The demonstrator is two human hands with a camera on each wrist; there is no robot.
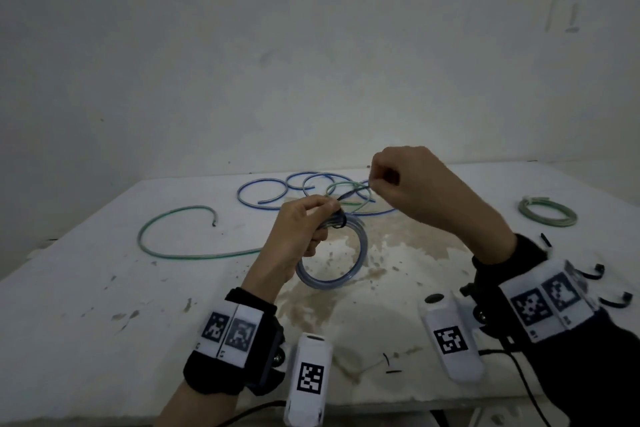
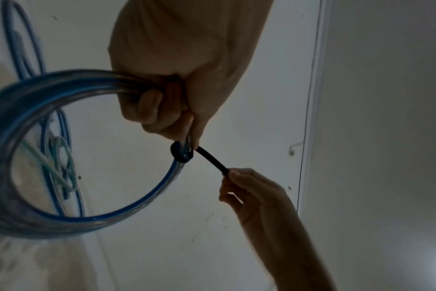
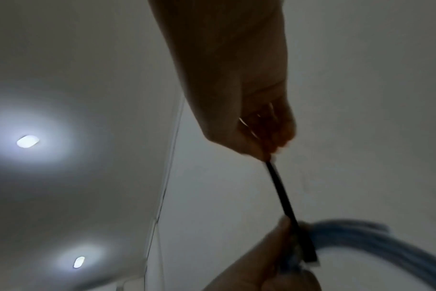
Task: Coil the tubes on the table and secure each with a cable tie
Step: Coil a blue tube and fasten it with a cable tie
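Note:
My left hand [image 1: 304, 222] [image 2: 162, 94] grips a clear tube with a blue stripe, wound into a coil [image 1: 332, 253] [image 2: 62, 153] and held above the table [image 1: 104, 288]. A black cable tie [image 2: 209, 157] [image 3: 284, 196] [image 1: 349, 196] is looped around the coil just beyond my left fingers. My right hand [image 1: 398, 180] [image 2: 244, 183] [image 3: 259, 126] pinches the tie's free tail, which runs taut between the two hands. The coil [image 3: 361, 236] and left hand [image 3: 274, 261] show blurred in the right wrist view.
Loose blue-striped tubes [image 1: 273, 192] lie at the table's back, a loose green-striped tube [image 1: 166, 236] at left. A tied green coil [image 1: 547, 212] sits at right. Spare black ties [image 1: 609, 300] lie near my right wrist. A brown stain [image 1: 381, 253] marks the middle.

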